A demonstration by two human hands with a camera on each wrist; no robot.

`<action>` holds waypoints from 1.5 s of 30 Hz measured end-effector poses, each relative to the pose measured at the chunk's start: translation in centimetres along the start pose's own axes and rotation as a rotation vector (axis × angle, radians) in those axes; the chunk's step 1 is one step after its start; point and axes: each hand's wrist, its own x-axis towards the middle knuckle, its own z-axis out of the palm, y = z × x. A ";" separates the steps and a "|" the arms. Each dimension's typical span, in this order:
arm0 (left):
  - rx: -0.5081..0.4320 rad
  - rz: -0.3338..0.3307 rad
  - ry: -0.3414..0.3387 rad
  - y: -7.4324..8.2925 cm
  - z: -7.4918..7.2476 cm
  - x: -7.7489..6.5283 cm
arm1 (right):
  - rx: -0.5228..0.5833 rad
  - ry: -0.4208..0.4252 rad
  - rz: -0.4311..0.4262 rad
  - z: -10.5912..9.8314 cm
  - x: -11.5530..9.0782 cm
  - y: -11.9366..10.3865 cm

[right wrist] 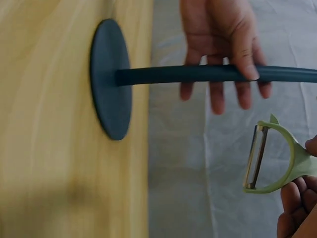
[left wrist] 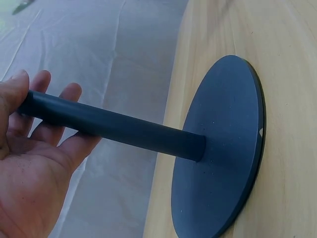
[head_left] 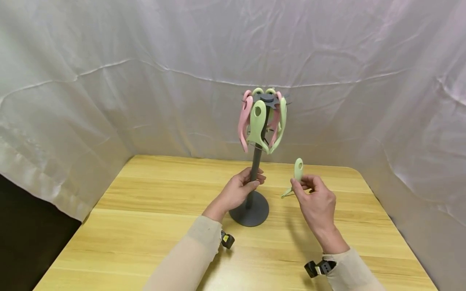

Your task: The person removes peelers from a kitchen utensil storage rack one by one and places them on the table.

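My left hand (head_left: pixel 234 192) holds the dark grey pole (head_left: pixel 256 161) of an upright stand, thumb on the near side and fingers behind it. In the left wrist view the pole (left wrist: pixel 114 125) runs down into a round flat base (left wrist: pixel 223 144) on the table. With thumb and fingertips my right hand (head_left: pixel 321 204) pinches a light green peeler (head_left: pixel 298 169) by its handle, to the right of the pole. The right wrist view shows this peeler's metal blade (right wrist: pixel 255 156) across its curved fork, facing the table side.
Several pink and green peelers hang in a ring from the stand's top disc (head_left: pixel 267 98), among them a green peeler (head_left: pixel 257 123) in front and a pink peeler (head_left: pixel 244 125) at left. The wooden table (head_left: pixel 145 226) ends at a pale curtain (head_left: pixel 174 109).
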 end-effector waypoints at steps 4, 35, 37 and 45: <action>-0.003 -0.002 0.004 0.0 0.0 0.0 | -0.074 -0.074 0.059 0.4 -0.4 1.0; -0.014 0.001 -0.002 -0.1 0.0 0.1 | -0.364 -0.505 0.295 4.8 -0.7 5.4; -0.020 0.000 -0.005 -0.1 0.0 0.1 | -0.364 -0.512 0.298 5.0 -0.7 5.4; -0.036 0.002 -0.003 -0.2 0.0 0.1 | -0.367 -0.525 0.301 5.4 -0.8 5.7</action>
